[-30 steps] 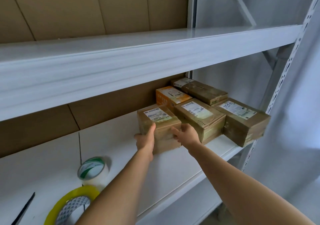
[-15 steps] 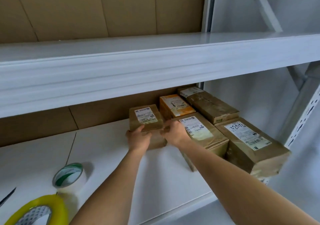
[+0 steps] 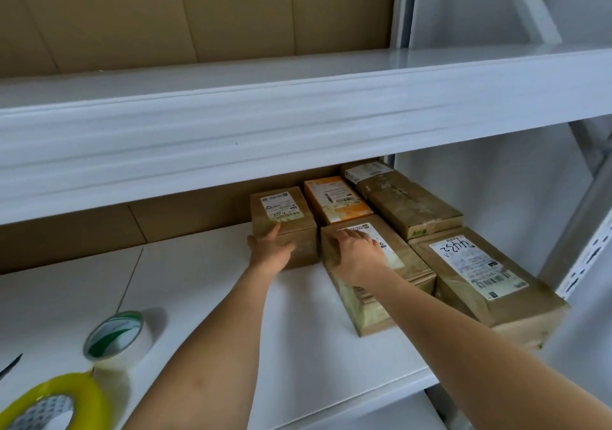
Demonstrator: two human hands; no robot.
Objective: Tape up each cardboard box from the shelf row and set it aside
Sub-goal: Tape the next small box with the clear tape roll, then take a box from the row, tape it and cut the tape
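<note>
Right hand (image 3: 356,257) has left the small box (image 3: 283,220) for the neighbouring box (image 3: 377,274)

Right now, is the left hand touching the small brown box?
Touching. The head view shows the left hand pressed flat against the small brown box's front face, no gap visible.

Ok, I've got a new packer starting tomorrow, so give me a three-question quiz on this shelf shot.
1. True or false: the orange box is being touched.
2. How many tape rolls lie on the shelf?
3. The right hand rests on: A) the small box B) the long box C) the green-printed tape roll

Key: 1 false; 2 two, counting the yellow tape roll; 3 B. The left hand is on the small box.
</note>
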